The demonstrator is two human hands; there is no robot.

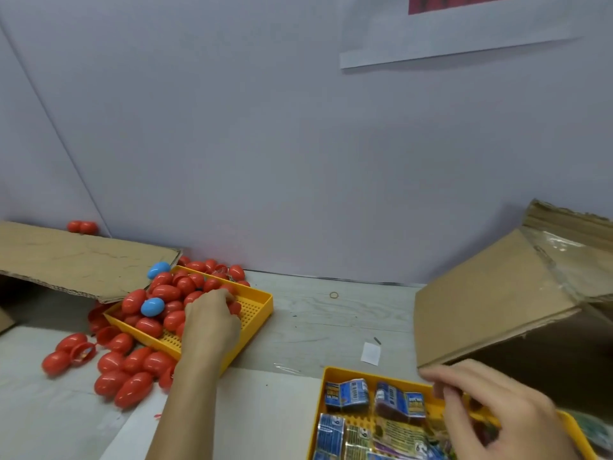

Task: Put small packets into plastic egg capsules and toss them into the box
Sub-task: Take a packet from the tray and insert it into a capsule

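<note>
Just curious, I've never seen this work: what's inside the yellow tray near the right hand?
The yellow plastic tray holds small printed foil packets. The right hand covers its far side, hiding what lies there.

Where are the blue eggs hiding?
Two blue eggs sit on the left of the head view: one among the red eggs in the yellow tray, the other at the tray's far corner, against the cardboard flap.

Glossy red plastic egg capsules (166,292), with two blue ones among them, heap in a yellow perforated tray (255,302) at 9 o'clock; more lie loose on the desk beside it. Small blue-printed foil packets (346,393) fill a second yellow tray (326,376) at 5 o'clock. An open brown cardboard box (491,300) stands tilted at 3 o'clock.
</note>
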